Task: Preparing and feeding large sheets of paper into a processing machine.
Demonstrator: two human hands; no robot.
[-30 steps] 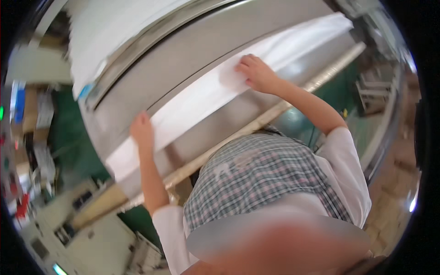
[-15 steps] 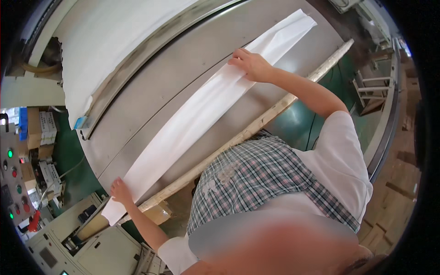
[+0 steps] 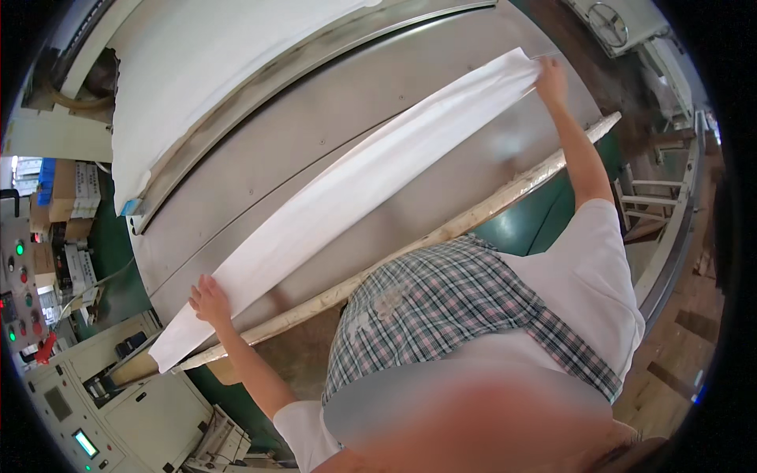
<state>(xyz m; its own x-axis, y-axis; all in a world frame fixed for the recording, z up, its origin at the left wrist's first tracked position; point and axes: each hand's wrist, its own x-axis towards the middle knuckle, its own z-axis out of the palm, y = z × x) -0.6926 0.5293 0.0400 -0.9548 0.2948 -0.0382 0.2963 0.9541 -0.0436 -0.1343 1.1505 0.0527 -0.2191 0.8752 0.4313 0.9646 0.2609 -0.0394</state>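
A long, narrow strip of white cloth (image 3: pixel 371 177) lies flat and diagonal on the grey metal feed surface (image 3: pixel 315 118) of a large machine, running from the lower left to the upper right.

Left hand (image 3: pixel 208 298): placed palm down on the lower-left part of the strip, fingers spread and extended, pressing the cloth against the metal. It is not closed around anything. The end of the strip continues past this hand and hangs over the front edge of the surface.

Right hand (image 3: pixel 550 77): arm fully extended to the upper-right end of the strip. The fingers rest on the far corner of the cloth; whether they pinch the edge or only press on it cannot be determined.

A worn, pale wooden rail (image 3: pixel 441 235) borders the near edge of the metal surface, parallel to the strip and just beside it. Above the strip, a curved metal band separates the feed surface from a wide white sheet (image 3: pixel 221 55) at the upper left.

At the far left stands a control panel (image 3: pixel 17 292) with green and red buttons, beside stacked cardboard boxes (image 3: pixel 67 197). A beige cabinet (image 3: pixel 118 410) occupies the lower left. The person wears a white shirt under a plaid apron (image 3: pixel 449 315).
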